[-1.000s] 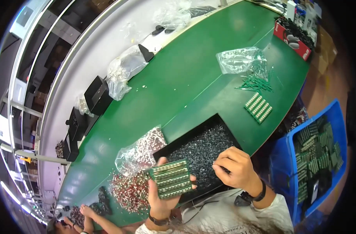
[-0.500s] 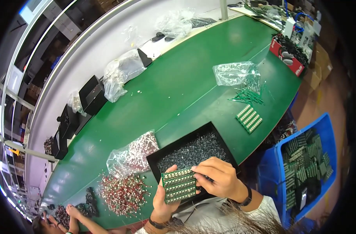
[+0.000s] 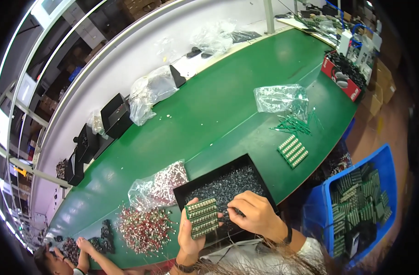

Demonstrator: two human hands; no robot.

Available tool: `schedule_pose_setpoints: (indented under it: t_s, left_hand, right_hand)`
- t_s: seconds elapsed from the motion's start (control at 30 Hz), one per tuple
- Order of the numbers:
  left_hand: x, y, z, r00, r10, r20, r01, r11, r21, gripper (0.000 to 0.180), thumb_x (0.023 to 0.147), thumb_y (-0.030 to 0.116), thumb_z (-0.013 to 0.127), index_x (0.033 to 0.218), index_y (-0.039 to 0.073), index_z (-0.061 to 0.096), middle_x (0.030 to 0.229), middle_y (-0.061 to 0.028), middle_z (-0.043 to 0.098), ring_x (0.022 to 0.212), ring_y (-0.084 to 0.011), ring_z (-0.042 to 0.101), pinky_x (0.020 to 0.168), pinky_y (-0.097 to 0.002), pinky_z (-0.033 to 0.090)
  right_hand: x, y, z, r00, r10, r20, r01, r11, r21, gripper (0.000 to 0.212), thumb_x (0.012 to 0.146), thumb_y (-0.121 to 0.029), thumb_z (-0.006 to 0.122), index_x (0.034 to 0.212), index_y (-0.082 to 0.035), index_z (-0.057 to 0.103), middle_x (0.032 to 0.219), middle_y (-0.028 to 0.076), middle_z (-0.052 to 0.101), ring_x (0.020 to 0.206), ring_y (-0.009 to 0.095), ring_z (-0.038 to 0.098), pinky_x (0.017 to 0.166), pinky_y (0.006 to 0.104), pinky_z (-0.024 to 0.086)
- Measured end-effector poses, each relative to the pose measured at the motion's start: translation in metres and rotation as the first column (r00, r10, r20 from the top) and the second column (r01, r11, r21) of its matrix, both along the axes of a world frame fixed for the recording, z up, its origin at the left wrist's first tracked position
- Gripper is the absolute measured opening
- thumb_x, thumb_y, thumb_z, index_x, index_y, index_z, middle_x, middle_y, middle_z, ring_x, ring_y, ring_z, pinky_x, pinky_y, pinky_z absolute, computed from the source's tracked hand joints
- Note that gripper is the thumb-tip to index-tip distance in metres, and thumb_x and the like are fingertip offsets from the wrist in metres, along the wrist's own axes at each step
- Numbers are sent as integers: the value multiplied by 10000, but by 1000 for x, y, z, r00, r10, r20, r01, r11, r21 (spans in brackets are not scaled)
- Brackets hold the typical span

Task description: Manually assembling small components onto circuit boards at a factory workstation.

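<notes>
The left hand [image 3: 190,233] grips a small green circuit board [image 3: 202,217] by its lower edge, thumb across the near face and fingers behind, holding it tilted up over the near-left corner of a black tray [image 3: 255,172]. The right hand [image 3: 256,214] is pinched closed, fingertips [image 3: 233,211] pressed together just beside the board's right edge on what appears to be one of the small dark components, though the piece itself is too small to make out. The tray sits at the near edge of the green workbench [image 3: 218,110] and is filled with a heap of dark grey components [image 3: 223,185]. Touching the tray's left side lies a clear plastic bag [image 3: 157,188] of reddish-white parts, and a loose pile of red and green parts [image 3: 145,229] is spread on the bench just in front of that bag. Further right, near the bench's right edge, a second populated circuit board [image 3: 293,151] lies flat, with a scatter of green pin strips [image 3: 292,124] and a crumpled clear bag [image 3: 280,97] beyond it. A blue crate [image 3: 319,206] holding stacked green boards stands off the bench to the right. At the lower left corner another person's hands [image 3: 83,245] rest on the bench by dark parts.
</notes>
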State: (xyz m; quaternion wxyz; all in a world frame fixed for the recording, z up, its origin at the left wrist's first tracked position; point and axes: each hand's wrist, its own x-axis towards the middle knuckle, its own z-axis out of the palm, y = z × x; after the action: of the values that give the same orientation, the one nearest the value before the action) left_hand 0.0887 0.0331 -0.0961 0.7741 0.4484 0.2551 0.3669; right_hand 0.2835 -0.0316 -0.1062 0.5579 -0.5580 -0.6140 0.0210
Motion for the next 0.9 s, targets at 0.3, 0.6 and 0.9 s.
schedule_pose_setpoints:
  t_s: [0.3,0.6,0.9]
  left_hand:
    - [-3,-11,-8,1000,15,3,-16,1000,20,798,1023,520,510,1540,-41,276,1406,-207,525,1243,-284,577,1055,-423,479]
    - [-4,-7,-3,997,49,58,-48,999,-26,723,1055,456,471,1551,-17,241,1402,-240,525,1180,-353,633,970,-479,556]
    - [-13,-7,-2,992,-18,128,23,999,-38,726,1058,467,468,1549,-24,259,1422,-219,522,1241,-283,598,991,-455,550]
  right_hand:
    - [-17,7,9,988,117,100,-120,993,17,232,715,-3,802,930,-30,722,878,68,683,740,250,668,654,329,570]
    - [-5,2,12,981,157,112,-157,988,-7,199,732,20,771,911,-27,699,856,71,660,739,239,651,659,328,557]
    - [-18,17,15,978,170,119,-168,985,-31,227,699,14,822,897,-28,720,828,77,675,726,243,667,626,327,555]
